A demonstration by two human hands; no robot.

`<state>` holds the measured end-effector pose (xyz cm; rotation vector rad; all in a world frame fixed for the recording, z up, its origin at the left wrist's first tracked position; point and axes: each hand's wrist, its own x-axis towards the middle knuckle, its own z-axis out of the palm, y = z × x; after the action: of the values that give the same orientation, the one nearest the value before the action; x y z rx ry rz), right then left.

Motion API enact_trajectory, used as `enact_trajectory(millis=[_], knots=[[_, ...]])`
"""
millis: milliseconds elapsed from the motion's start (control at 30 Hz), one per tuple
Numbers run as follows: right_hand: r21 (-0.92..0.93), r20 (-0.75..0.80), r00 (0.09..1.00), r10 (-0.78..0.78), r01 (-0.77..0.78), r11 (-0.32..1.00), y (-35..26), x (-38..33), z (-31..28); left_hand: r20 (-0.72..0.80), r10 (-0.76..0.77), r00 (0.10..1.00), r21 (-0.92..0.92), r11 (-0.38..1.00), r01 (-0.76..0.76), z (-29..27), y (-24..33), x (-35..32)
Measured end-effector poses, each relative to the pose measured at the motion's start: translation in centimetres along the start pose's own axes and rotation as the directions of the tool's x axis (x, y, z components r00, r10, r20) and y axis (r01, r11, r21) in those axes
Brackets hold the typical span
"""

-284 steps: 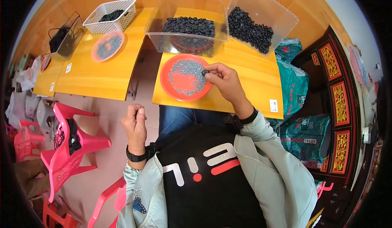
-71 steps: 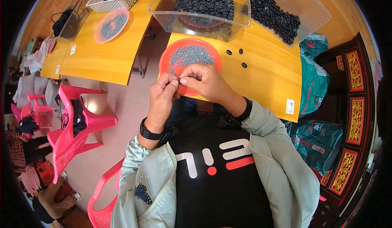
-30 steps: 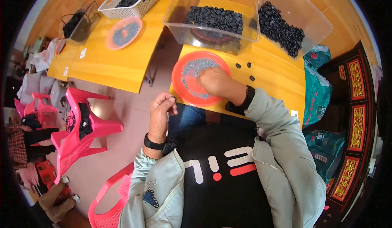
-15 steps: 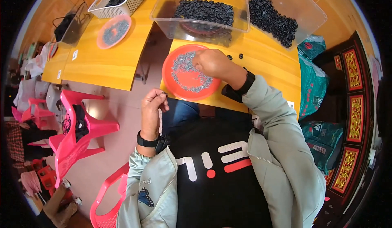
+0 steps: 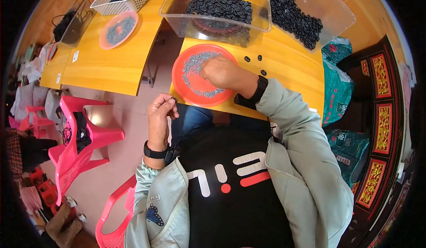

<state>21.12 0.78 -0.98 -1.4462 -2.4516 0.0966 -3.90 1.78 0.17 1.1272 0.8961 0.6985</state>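
A red-orange plate (image 5: 179,81) on the wooden table holds many small grey metal pieces that look like screws (image 5: 193,65). Over the plate is my right hand (image 5: 220,73), its fingers curled down among these pieces; whatever they pinch is hidden. Left of the plate, just off the table's front edge, my left hand (image 5: 160,111) is closed with thumb and forefinger on a small black part (image 5: 174,100). Three black oval parts (image 5: 247,59) lie on the table right of the plate.
Behind the plate stands a clear bin (image 5: 213,24) of black parts, with another clear bin (image 5: 330,13) beside it. On the left table (image 5: 111,72) are a pink plate (image 5: 133,29) and a white basket (image 5: 100,6). Pink chairs (image 5: 75,159) stand on the left; green bags (image 5: 337,92) on the right.
My right hand has shifted slightly left and down over the plate. A third black oval part now shows beside my right wrist. My left hand keeps its pinch. The whole view has shifted slightly.
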Motion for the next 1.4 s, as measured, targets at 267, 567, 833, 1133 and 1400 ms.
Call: enact_trajectory(millis=[267,567,833,1133,1400], knots=[[-0.066,0.041,0.999,0.001,0.002,0.998,-1.0,-0.1,0.8,-0.01,-0.025,1.0,-0.037,0.999,0.024,0.5,0.3,0.0],[0.861,0.013,0.88,0.476,-0.252,0.442,-1.5,-1.7,-1.4,0.079,-0.031,0.996,-0.034,0.999,0.034,2.4,1.2,0.6],[0.982,0.182,0.797,0.575,-0.182,-0.058,-4.5,-3.4,-3.3,0.128,0.021,0.992,-0.01,1.0,-0.02,4.3,1.9,0.4],[0.981,0.046,0.841,0.539,-0.141,0.136,-6.6,-2.4,-3.2,0.091,0.121,0.988,0.113,0.985,-0.131,4.7,2.0,-0.1],[0.941,-0.021,0.859,0.512,-0.156,0.301,-7.0,-2.2,-3.2,0.115,0.171,0.978,0.256,0.946,-0.196,4.8,2.1,-0.2]])
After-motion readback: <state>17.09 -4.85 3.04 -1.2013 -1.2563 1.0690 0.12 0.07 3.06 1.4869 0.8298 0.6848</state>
